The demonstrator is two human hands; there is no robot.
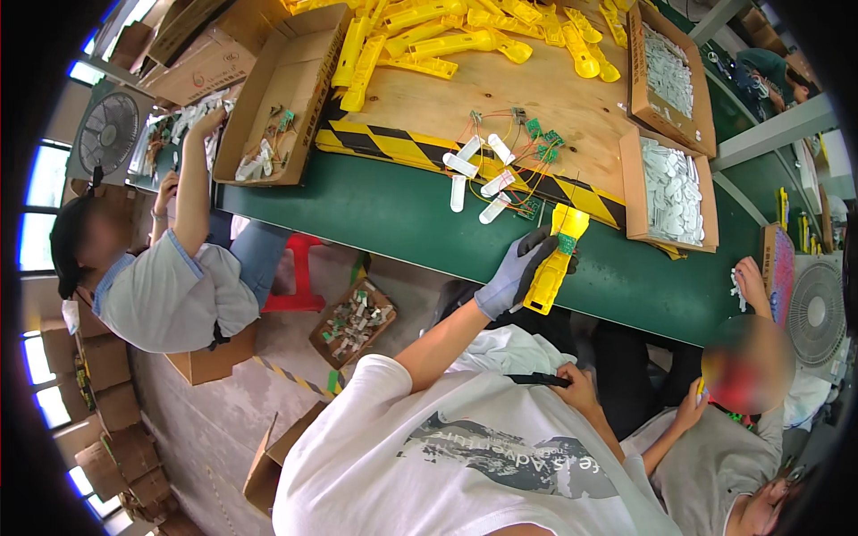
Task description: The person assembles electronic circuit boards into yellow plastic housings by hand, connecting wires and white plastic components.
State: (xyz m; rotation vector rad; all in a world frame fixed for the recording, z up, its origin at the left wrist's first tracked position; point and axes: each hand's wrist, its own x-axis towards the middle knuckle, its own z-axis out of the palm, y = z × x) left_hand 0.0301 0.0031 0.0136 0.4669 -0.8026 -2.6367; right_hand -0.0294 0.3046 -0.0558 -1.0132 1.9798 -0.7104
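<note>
Partly, the left hand (517,275) hides the yellow casing (548,284).

Over on the left, a grey fan with a round wire cage (109,134) faces in near bright windows (37,205), with brown cardboard boxes (116,415) piled along that side! There's a bright red plastic stool (304,279) on the grey concrete floor (219,447), and far right, a second grey round-caged fan (817,309) below a pale grey metal beam (776,129).
</note>
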